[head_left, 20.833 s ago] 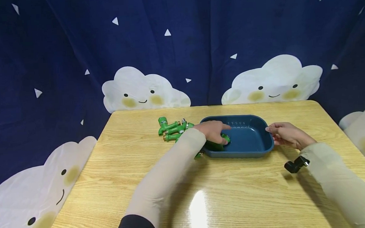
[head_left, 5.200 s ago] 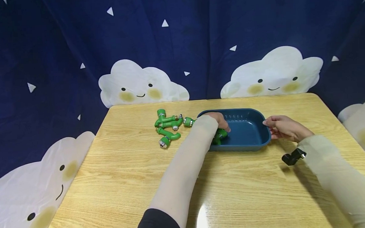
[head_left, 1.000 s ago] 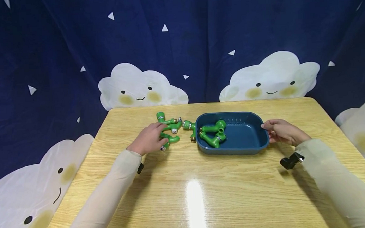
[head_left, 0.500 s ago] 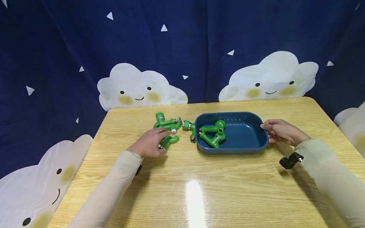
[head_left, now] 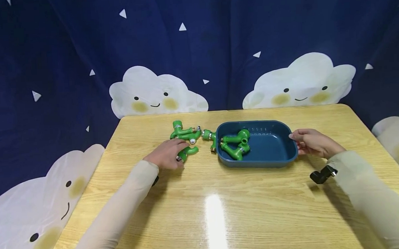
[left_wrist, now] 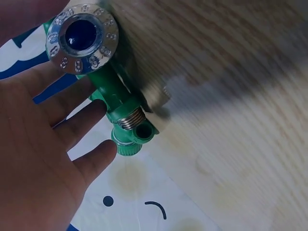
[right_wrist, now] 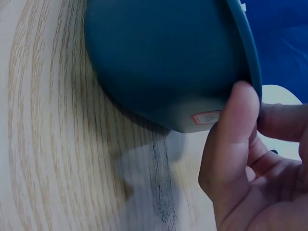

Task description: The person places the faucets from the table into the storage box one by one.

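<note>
My left hand (head_left: 166, 154) pinches the nearest green tap (head_left: 191, 151) at its round end, left of a dark blue basin (head_left: 267, 147). In the left wrist view, the tap's chrome face (left_wrist: 103, 36) with its blue centre sits between thumb and forefinger; the other fingers are spread beside it. My right hand (head_left: 315, 143) pinches the basin's right rim, thumb (right_wrist: 240, 103) outside. Two green taps lie in the basin's left part: one behind (head_left: 235, 138), one in front (head_left: 235, 151).
Two more green taps, one at the back (head_left: 177, 128) and one before it (head_left: 190, 136), lie together beyond my left hand. Another tap (head_left: 209, 135) lies against the basin's left wall. The wooden table (head_left: 263, 203) ends at a dark blue curtain (head_left: 216, 45).
Five seconds ago my left hand was in the basin over the taps there. It has since come back left and gripped the nearest tap, which has turned. My right hand stays at the rim.
</note>
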The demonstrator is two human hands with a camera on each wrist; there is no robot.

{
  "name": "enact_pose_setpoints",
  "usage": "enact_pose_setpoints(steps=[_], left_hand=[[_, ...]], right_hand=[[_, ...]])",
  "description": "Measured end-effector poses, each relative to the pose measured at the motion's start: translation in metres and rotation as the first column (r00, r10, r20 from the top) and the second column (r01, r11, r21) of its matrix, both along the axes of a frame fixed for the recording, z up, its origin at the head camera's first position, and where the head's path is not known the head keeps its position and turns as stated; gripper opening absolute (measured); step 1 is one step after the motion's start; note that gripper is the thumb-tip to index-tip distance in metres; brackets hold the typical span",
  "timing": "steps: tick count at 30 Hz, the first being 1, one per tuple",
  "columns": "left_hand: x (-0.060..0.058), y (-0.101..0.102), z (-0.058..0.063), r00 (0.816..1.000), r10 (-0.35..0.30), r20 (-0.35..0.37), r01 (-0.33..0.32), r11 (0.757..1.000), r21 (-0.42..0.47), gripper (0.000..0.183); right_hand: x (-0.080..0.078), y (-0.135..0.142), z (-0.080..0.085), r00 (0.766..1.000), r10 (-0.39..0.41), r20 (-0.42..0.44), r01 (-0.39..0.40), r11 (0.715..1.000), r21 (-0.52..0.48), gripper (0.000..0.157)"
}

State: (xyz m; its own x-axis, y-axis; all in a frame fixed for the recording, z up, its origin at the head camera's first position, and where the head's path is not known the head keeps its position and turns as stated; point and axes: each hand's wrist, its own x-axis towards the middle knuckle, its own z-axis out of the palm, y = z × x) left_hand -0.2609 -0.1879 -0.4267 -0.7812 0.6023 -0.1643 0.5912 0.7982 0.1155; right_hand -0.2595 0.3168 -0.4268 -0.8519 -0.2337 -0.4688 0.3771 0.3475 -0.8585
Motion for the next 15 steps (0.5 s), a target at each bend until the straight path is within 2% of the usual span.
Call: enact_pose_setpoints(steps=[9,15], left_hand=[[-0.0047,0.0001,-0.0025,1.000,-0.014,0.002,0.014,0.999,-0.029,0.071],[-0.0068,0.0024,-0.0005,0.999,0.021,0.028,-0.020,0.999,-0.033,0.069]], right_hand=[[0.0000,-0.0020,0.0022,1.000,0.016,-0.012,-0.016,1.000,0.004,0.017],[0.0012,-0.0016,0.0023,1.000,-0.003,-0.007,0.003,1.000,0.004,0.018]])
